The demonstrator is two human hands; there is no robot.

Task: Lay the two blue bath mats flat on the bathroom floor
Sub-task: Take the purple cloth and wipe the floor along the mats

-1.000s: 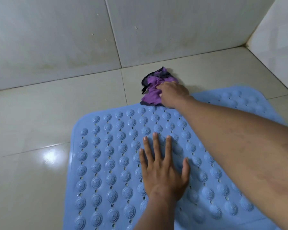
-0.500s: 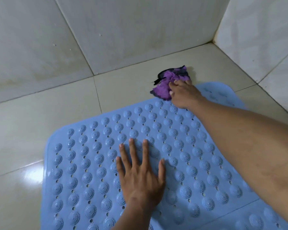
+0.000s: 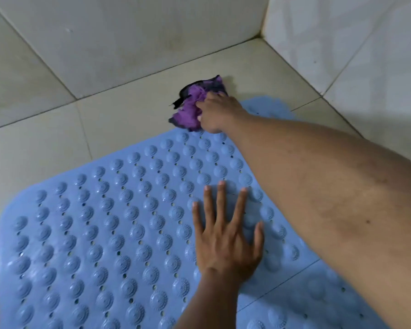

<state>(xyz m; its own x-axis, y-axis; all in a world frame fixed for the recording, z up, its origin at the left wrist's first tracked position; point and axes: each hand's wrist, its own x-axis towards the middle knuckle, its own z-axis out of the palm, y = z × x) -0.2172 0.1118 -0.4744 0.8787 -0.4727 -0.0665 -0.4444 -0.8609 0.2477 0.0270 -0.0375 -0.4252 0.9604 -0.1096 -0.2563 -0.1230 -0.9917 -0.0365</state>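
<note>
Bathroom corner, pale tiled floor [image 3: 128, 110] meeting tiled wall [image 3: 128, 32]. Shows the first blue mat [image 3: 93, 233] lying bumps-up on the tiles, apart from the wall. Presses it down with the left hand [image 3: 226, 241], palm flat near the mat's right edge, fingers straight and spread apart, thumb out to the side, likely to keep the rubber from curling or sliding during the reach across. Stretches the right hand [image 3: 217, 112] over the mat to a crumpled purple cloth [image 3: 190, 110] at the far edge, fingers bunched together and curled onto the fabric, thumb hidden. Appears either to wipe the tiles or to clear the cloth away, perhaps to stop a stray rag from propping up the mat's rim; cannot tell which. Places the second blue mat [image 3: 301, 302] on the right, largely hidden under the outstretched forearm [image 3: 330, 198], one rounded corner showing beyond the right wrist, near the corner of the room. Meets the first mat along a straight seam at lower right, touching or overlapping; cannot tell which. Leaves, on this reading, the seam to settle and the cloth to go before both mats sit flat.
</note>
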